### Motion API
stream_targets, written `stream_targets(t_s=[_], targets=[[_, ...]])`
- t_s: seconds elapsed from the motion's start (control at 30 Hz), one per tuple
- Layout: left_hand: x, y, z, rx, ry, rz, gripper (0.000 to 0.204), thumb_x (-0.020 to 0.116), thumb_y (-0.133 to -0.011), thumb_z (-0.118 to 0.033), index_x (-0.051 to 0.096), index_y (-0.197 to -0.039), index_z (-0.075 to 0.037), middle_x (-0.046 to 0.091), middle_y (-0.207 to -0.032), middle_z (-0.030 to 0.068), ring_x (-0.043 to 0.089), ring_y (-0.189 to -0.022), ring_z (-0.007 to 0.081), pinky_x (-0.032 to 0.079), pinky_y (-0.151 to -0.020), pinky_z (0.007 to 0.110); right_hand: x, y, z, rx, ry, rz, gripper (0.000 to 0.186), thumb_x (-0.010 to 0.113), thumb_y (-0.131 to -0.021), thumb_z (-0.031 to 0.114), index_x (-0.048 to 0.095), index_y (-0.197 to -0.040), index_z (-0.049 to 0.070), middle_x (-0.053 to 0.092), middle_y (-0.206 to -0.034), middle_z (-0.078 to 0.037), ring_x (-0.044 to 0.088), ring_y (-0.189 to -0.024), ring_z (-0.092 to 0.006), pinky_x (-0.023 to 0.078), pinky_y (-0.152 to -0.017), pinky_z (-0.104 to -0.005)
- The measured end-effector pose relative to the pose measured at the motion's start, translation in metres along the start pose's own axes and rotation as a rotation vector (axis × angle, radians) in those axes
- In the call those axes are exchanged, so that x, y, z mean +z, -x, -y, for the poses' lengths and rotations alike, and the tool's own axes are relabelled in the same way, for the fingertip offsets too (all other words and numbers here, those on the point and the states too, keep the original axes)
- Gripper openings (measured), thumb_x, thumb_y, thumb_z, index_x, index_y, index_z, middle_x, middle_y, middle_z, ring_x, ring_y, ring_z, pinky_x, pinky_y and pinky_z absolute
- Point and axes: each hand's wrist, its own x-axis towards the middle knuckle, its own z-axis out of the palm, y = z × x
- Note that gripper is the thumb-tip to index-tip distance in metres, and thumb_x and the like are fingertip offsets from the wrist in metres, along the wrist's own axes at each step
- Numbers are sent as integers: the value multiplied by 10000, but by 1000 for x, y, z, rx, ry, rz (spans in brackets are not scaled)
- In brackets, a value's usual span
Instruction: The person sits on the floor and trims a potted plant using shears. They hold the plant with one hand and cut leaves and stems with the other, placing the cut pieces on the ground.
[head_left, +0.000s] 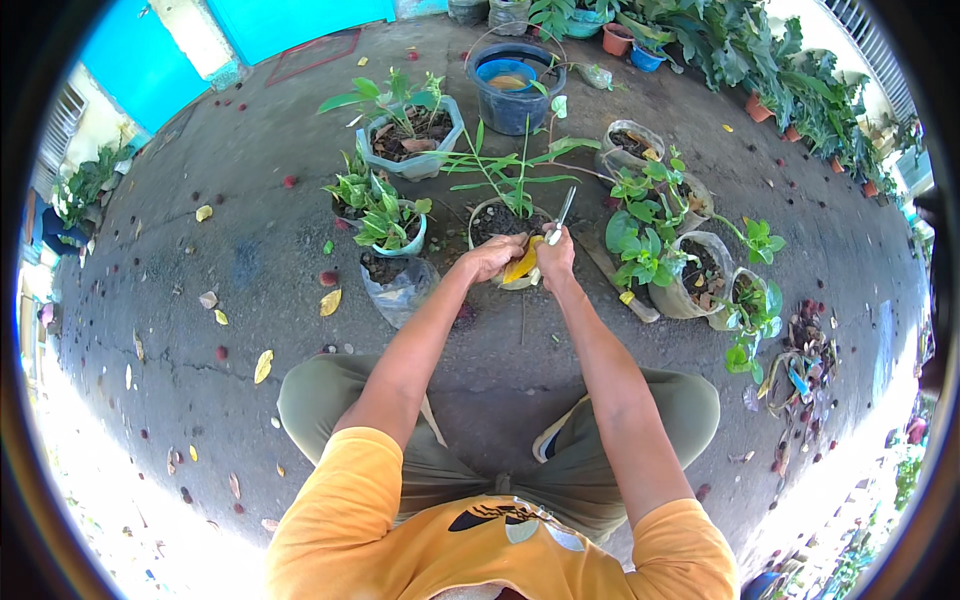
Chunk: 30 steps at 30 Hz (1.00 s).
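Observation:
My left hand (pixel 492 258) is closed, its fingers pinching a yellow leaf (pixel 520 266) over the near rim of a round pot (pixel 480 212). My right hand (pixel 557 256) is closed beside it, around a cutting tool with a slim metal blade (pixel 567 205) pointing up and away. Its fingertips also meet the leaf's right edge. How the tool's handle sits in the palm is hidden. From the pot's dark soil rises a plant with long narrow green leaves (pixel 515 180), just beyond both hands.
Left stand a pale blue planter (pixel 412 165), a small potted plant (pixel 395 225) and a soil-filled plastic bag (pixel 400 290). A dark bucket (pixel 512 105) is behind. Several bagged plants (pixel 690 275) and a flat wooden stick (pixel 625 285) lie right. Fallen leaves dot the concrete.

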Motion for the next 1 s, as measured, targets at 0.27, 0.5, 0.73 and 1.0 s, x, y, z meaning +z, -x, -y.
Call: stream_targets(t_s=[0.27, 0.5, 0.73, 1.0], targets=[[10, 2, 5, 158, 11, -331, 277, 610, -849, -13, 635, -1125, -5, 671, -1007, 58, 629, -844, 109, 517, -748, 244, 11, -1, -18, 114, -174, 7, 267, 647, -770, 71, 550, -1016, 105, 622, -931, -77, 594, -869, -172, 475, -766, -323], [7, -5, 16, 308, -331, -521, 195, 663, -771, -5, 679, -966, -8, 688, -847, 63, 622, -801, 100, 504, -719, 262, 29, -8, -26, 196, -500, 30, 287, 674, -756, 85, 554, -1014, 117, 600, -949, -57, 582, -865, -176, 479, -762, -329], [31, -3, 15, 309, -476, -430, 261, 653, -770, -95, 667, -1019, -20, 680, -964, 84, 634, -876, 125, 497, -806, 273, 24, -28, -51, 269, -430, -96, 294, 635, -711, 31, 561, -985, 106, 611, -911, -55, 594, -830, -175, 501, -732, -330], [30, 5, -4, 396, -890, -243, 431, 667, -750, -292, 643, -1104, -47, 652, -1006, 150, 641, -916, 258, 491, -824, 341, 9, -31, -60, 250, -574, -81, 243, 523, -746, -76, 494, -952, 48, 547, -785, -82, 569, -678, -201, 484, -541, -347]])
